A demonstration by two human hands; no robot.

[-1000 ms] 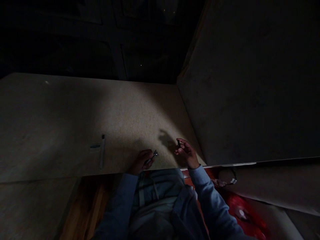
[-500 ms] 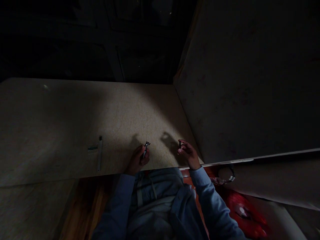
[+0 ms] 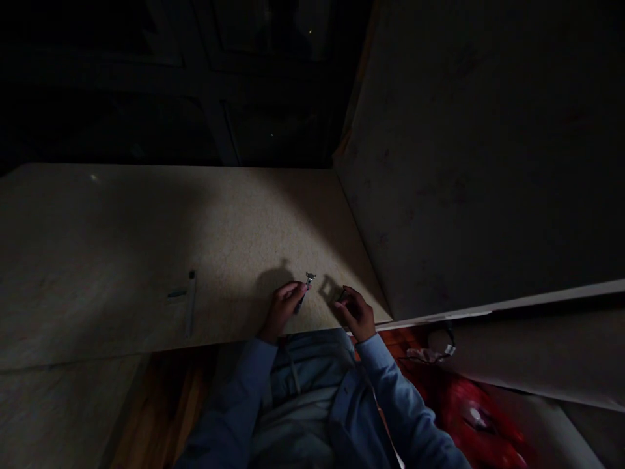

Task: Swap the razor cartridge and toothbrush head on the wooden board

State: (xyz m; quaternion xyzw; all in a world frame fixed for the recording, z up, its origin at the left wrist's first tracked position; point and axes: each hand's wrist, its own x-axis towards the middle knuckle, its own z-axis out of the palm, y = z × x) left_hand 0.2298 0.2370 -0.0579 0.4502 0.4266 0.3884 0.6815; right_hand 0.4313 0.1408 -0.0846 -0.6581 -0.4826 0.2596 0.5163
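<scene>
Above the right part of the tabletop [image 3: 234, 221], my left hand [image 3: 283, 309] is closed on a razor [image 3: 309, 279]. The razor's shiny T-shaped head points up and away from me, and its dark handle slants down below my fingers. To the right, my right hand [image 3: 357, 314] pinches a small dark, thin piece [image 3: 341, 295] between thumb and fingers; its exact kind is too dim to tell. The two hands are a short way apart, and the razor does not touch the dark piece.
Left of my hands lie a long pale strip [image 3: 190, 306] with a dark end and a small greenish packet [image 3: 176, 294]. A wall [image 3: 469, 195] borders the table's right side. Below right there is a red bag [image 3: 476, 417]. Dark window panes [image 3: 273, 117] stand behind.
My left hand has moved right and turned the razor so its head shows as a T. My right hand has shifted slightly left and tilted the dark piece. The hands are closer together.
</scene>
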